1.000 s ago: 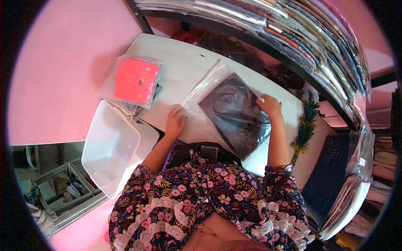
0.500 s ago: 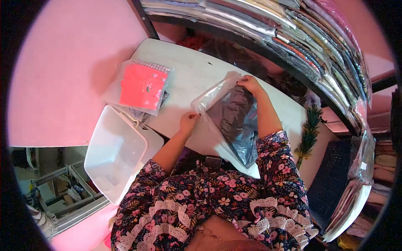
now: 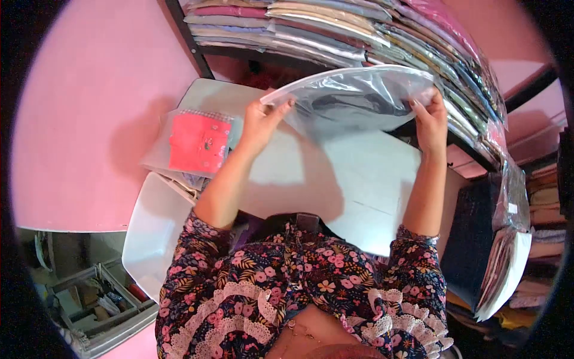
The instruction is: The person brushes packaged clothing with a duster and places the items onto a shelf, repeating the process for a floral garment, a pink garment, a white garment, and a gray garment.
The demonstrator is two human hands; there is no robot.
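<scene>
I hold a clear plastic bag [image 3: 353, 96] with a dark folded garment inside, lifted flat above the white table [image 3: 359, 179]. My left hand [image 3: 263, 119] grips the bag's left edge. My right hand [image 3: 429, 116] pinches its right corner, close to the shelf front. Both arms reach forward over the table in floral sleeves.
A bagged red garment [image 3: 200, 142] lies at the table's left end on other packets. A white plastic tub [image 3: 152, 227] stands below the table's left edge. A black shelf [image 3: 371, 36] of stacked bagged garments runs across the back. More packets [image 3: 502, 263] lean at the right.
The bag has gone from lying on the table to being raised in the air. Both hands moved up and apart to its two ends.
</scene>
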